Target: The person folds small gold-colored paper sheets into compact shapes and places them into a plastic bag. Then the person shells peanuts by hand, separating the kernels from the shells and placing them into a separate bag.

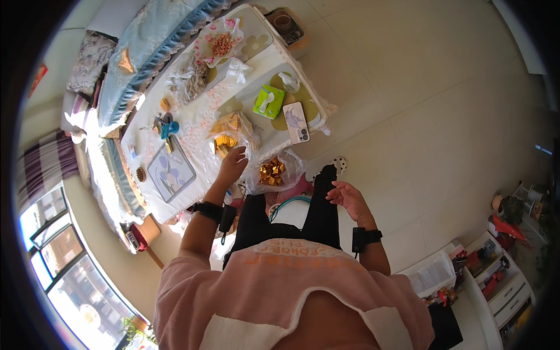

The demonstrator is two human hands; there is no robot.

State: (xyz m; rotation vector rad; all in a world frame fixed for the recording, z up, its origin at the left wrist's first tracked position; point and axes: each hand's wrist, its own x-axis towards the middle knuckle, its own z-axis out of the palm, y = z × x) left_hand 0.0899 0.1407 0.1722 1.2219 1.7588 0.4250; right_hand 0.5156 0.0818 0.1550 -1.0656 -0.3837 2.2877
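My left hand reaches to the table's near edge, fingers stretched toward folded gold paper pieces in a clear plastic bag. I see nothing held in it. A stack of flat yellow-gold paper lies just beyond these pieces. Below the table edge, between my knees, a second clear plastic bag holds several shiny folded gold paper pieces. My right hand hovers beside my right thigh, fingers apart and slightly bent, with nothing in it.
On the white-covered table lie a phone, a green tissue pack, a floral-lined bowl of nuts and a grey tray with a flower print. Farther left stands a blue-covered sofa. Tiled floor stretches right.
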